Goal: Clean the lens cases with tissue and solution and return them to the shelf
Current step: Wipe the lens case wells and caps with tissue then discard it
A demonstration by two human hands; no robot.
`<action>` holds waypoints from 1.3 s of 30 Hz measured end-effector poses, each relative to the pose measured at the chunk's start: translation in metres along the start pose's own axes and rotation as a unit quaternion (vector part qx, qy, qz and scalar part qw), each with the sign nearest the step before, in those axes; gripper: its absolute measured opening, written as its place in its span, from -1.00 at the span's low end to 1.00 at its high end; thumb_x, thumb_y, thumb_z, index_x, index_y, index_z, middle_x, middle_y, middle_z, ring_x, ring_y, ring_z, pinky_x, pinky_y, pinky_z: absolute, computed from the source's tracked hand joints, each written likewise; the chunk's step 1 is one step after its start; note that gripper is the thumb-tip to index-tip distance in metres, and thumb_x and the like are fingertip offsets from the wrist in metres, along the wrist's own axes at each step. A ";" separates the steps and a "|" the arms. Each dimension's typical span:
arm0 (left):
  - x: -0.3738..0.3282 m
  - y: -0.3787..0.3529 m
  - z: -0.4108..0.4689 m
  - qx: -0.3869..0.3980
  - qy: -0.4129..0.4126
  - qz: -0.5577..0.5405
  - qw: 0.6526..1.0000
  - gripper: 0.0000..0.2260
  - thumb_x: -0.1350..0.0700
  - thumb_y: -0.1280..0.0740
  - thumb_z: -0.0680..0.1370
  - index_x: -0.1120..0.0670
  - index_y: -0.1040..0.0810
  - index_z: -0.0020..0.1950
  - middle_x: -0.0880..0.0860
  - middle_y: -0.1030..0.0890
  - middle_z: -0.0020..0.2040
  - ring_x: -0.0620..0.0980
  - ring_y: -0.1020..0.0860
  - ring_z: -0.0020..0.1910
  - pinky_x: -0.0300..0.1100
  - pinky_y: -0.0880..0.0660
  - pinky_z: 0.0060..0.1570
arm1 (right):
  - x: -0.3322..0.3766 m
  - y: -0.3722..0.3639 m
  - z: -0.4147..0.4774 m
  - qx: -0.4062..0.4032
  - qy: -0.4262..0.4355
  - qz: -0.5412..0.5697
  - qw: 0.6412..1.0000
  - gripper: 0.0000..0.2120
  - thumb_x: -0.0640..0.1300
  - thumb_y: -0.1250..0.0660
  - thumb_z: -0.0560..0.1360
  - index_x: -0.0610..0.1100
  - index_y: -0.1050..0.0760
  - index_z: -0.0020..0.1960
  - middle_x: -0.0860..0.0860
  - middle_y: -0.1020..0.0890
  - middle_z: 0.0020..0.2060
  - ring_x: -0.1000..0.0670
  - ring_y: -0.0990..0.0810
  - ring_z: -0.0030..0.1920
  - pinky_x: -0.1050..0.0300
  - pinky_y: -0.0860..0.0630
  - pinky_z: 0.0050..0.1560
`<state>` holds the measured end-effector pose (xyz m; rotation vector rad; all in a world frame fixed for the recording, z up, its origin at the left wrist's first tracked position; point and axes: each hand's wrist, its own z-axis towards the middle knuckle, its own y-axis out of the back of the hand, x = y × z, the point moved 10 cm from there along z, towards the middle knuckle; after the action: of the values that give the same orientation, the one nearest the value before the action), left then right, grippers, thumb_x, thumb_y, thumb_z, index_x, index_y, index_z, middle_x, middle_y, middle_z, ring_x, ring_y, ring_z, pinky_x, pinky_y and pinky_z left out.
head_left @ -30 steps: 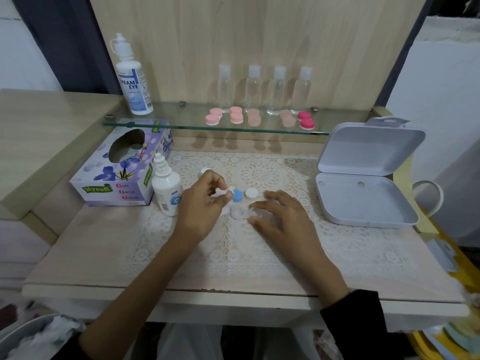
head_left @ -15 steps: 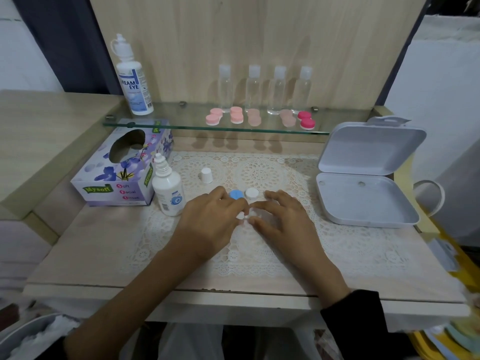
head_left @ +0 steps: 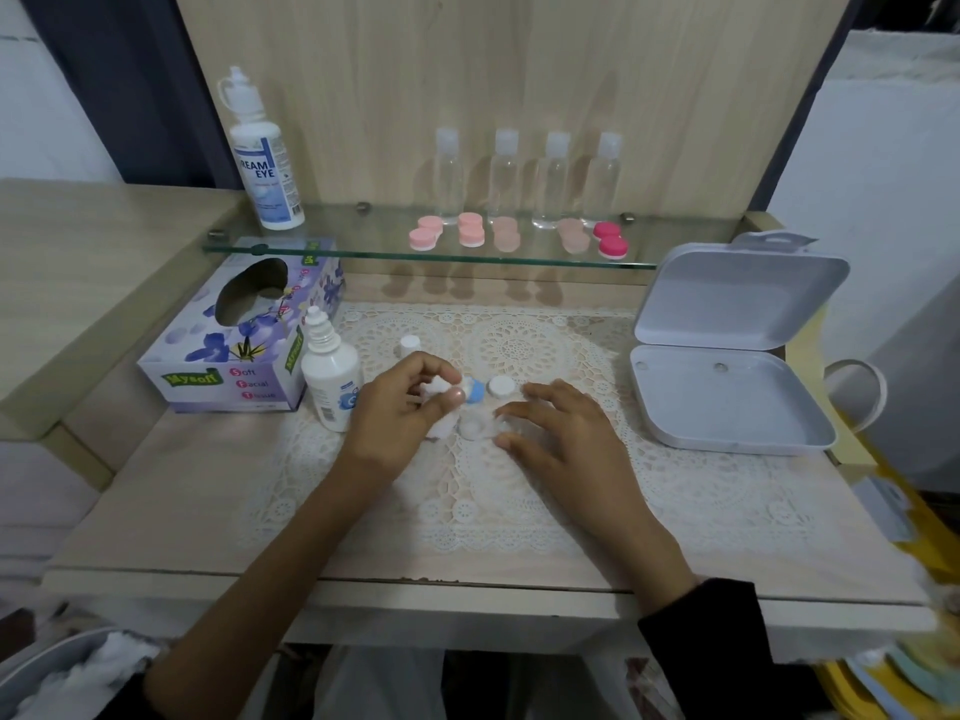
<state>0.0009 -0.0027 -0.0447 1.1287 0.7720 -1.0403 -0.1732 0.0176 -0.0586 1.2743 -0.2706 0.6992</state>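
Near edge: right hand (head_left: 569,439) has its fingers spread and nearly straight, tips resting on the right end of the clear lens case (head_left: 474,427), which it steadies without gripping. Left hand (head_left: 397,413) pinches a wad of tissue (head_left: 435,391) between thumb and fingers.

The case lies on the lace mat (head_left: 519,501) between the hands, long axis left-right. Its open left well is just right of the tissue, so the left hand is nearer; the wipe likely goes rightward and down.

Just behind: blue cap (head_left: 475,392) and white cap (head_left: 501,387), both off. Small bottle (head_left: 332,376) touches the left wrist side.

Far: glass shelf (head_left: 363,246) holds pink cases (head_left: 470,231).
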 end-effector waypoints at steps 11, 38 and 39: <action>-0.016 -0.029 0.000 0.139 -0.119 0.236 0.954 -0.69 0.03 -0.51 0.37 0.02 -0.64 0.10 -0.29 -0.46 -0.18 -0.37 -0.45 -0.15 -0.48 -0.27 -0.14 | -0.001 0.003 0.002 -0.028 0.015 0.055 0.998 -0.74 0.00 -0.40 0.42 -0.02 -0.63 0.09 0.09 -0.60 0.15 0.01 -0.46 0.22 0.05 -0.37 0.25; -0.025 0.007 -0.025 -0.037 -0.113 0.129 0.984 -0.75 -0.02 -0.43 0.38 0.06 -0.68 -0.01 -0.11 -0.67 -0.12 -0.17 -0.59 -0.14 -0.28 -0.49 -0.12 | 0.005 0.008 0.003 -0.032 0.028 0.036 0.998 -0.75 -0.07 -0.43 0.43 -0.05 -0.65 0.11 0.04 -0.60 0.17 0.01 -0.44 0.24 0.17 -0.26 0.22; -0.029 0.007 -0.025 -0.038 -0.130 0.135 0.982 -0.73 -0.04 -0.42 0.40 0.06 -0.67 0.01 -0.09 -0.67 -0.09 -0.16 -0.58 -0.11 -0.28 -0.48 -0.09 | 0.005 0.008 0.002 -0.031 0.026 0.038 0.998 -0.73 -0.03 -0.41 0.43 -0.05 -0.65 0.10 0.04 -0.60 0.17 0.02 -0.44 0.24 0.17 -0.26 0.22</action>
<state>-0.0026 0.0288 -0.0235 0.9774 0.4335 -0.8975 -0.1737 0.0177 -0.0492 1.1896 -0.2987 0.7822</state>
